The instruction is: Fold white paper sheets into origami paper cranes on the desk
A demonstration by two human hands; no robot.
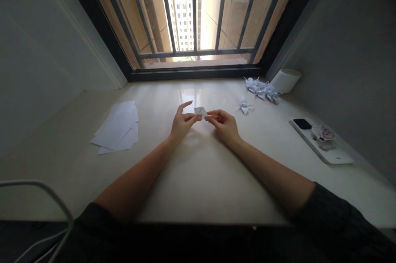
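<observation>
A small folded piece of white paper [201,111] is held just above the pale tabletop [198,172], in the middle. My left hand [182,122] pinches its left side with thumb and finger, the index finger raised. My right hand [223,124] pinches its right side with curled fingers. Both forearms reach in from the near edge.
A stack of white paper sheets [117,127] lies to the left. One folded paper crane [245,107] sits right of my hands, with several more cranes [261,90] by a white round container [287,80]. A phone [321,140] lies at the right. A barred window [194,19] is behind.
</observation>
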